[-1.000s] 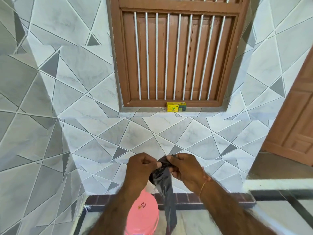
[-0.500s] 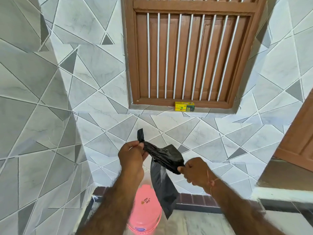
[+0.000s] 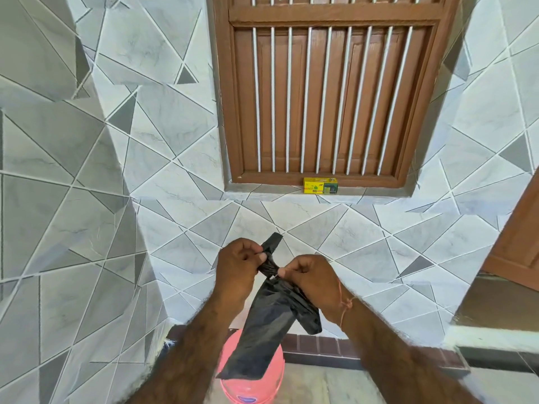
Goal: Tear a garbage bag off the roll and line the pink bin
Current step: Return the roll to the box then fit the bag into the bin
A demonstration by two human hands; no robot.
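One black garbage bag (image 3: 271,325), bunched at the top, hanging loose below both hands, lower end draped in front of the pink bin (image 3: 252,386). No roll visible, so it looks already torn off; bin not lined yet.

Left hand (image 3: 237,268) closed in a pinch on the top corner of the bag, a short tab of film sticking up past the fingers. Right hand (image 3: 310,279) just beside it, also closed, thumb and fingers pinching the bunched neck a bit lower. Hands nearly touching, bag twisted between them.

The bin sits below and slightly ahead of the hands, mostly hidden by the bag and forearms.

Risks, my read:
- film layers stuck together, so the mouth won't open; pulling hard at the pinch could rip the thin plastic
- could be working the sealed end, can't tell which end is up
- one pinch slips and the bag drops past the bin

Count: 1 bag, 1 bin, 2 hands, 1 yellow box (image 3: 320,185) on the window sill (image 3: 262,191) above, well apart.
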